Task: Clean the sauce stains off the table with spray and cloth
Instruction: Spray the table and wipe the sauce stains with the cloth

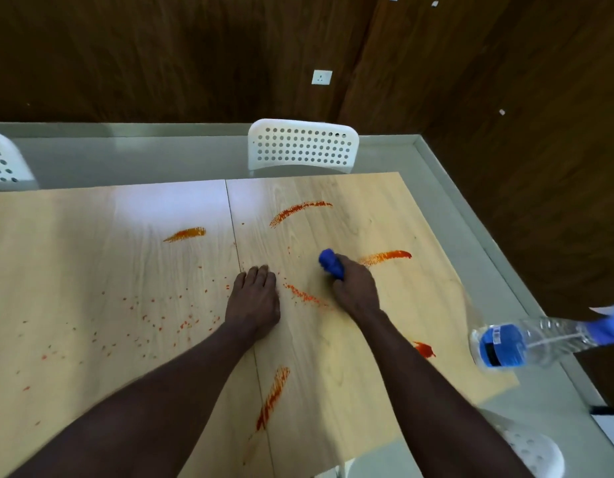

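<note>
My right hand grips a bunched blue cloth and holds it on the light wooden table. My left hand lies flat on the tabletop, fingers straight, just left of the cloth. Orange-red sauce streaks mark the wood: one far, one by the cloth, one left of the seam, one near me. A dotted smear lies between my hands. A red blob sits at the right edge.
Another person's blue-gloved hand holds a clear plastic bottle with a blue label over the table's right corner. White perforated chairs stand at the far side, far left and near right. Small splatter dots cover the left half.
</note>
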